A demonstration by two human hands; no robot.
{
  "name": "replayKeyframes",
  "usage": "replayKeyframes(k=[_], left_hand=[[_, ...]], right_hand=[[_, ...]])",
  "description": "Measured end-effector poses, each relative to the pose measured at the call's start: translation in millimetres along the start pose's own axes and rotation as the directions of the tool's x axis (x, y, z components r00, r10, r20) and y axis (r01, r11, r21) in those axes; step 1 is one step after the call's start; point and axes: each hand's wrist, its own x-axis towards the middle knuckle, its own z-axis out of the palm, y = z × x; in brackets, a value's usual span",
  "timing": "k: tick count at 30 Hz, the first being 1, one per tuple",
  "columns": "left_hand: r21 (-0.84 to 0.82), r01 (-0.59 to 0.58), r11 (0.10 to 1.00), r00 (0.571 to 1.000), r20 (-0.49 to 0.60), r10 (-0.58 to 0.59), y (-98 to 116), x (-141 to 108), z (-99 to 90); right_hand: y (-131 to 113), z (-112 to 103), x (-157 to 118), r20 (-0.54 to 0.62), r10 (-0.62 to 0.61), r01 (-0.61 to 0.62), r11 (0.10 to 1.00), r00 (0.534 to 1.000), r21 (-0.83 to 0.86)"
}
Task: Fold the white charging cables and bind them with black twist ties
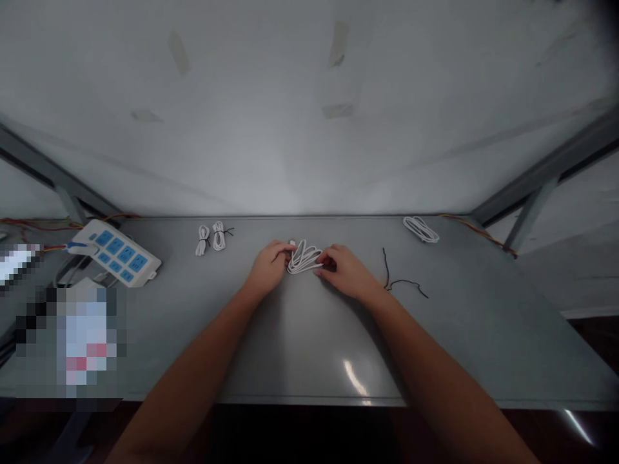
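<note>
A loosely looped white cable (304,259) lies between my two hands at the middle of the grey table. My left hand (271,265) grips its left end, near a small plug, with the fingertips closed. On the other side my right hand (342,267) pinches the right ends of the loops between thumb and fingers. Thin black twist ties (406,282) rest on the table to the right of my right forearm. To the left lie two bundled white cables, one (202,240) beside the other (219,236), each with a dark tie around its middle.
Another coiled white cable (420,229) is at the back right. A white power strip (123,252) with blue sockets sits at the left, with a cord on it. Coloured wires (476,233) run along the table's back edge. A blurred-out patch covers the front left.
</note>
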Motion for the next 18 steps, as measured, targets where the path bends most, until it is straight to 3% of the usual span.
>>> replayKeyframes(k=[4, 7, 9, 12, 15, 18], left_hand=[[0.004, 0.057, 0.998, 0.997, -0.052, -0.056, 3, 0, 0.6], [0.026, 0.111, 0.993, 0.987, -0.119, -0.107, 3, 1, -2.5], [0.046, 0.155, 0.987, 0.976, -0.164, -0.145, 2, 3, -7.8], [0.041, 0.212, 0.977, 0.952, -0.233, -0.197, -1, 6, -18.8], [-0.067, 0.247, 0.967, 0.923, -0.287, -0.256, -5, 10, -31.1], [-0.188, 0.202, 0.961, 0.886, -0.383, -0.261, -10, 14, -44.8]], right_hand=[[3, -6, 0, 0.054, -0.054, 0.054, 0.999, 0.997, 0.004], [10, -15, 0, 0.054, 0.067, -0.076, 0.977, 0.996, 0.2], [16, -22, 2, 0.049, 0.158, -0.164, 0.889, 0.986, 0.427], [26, -31, 4, 0.029, 0.211, -0.166, 0.67, 0.977, 0.723], [33, -37, 6, 0.021, 0.288, -0.168, 0.498, 0.957, 0.851], [39, -46, 6, -0.01, 0.445, -0.18, 0.383, 0.895, 0.906]])
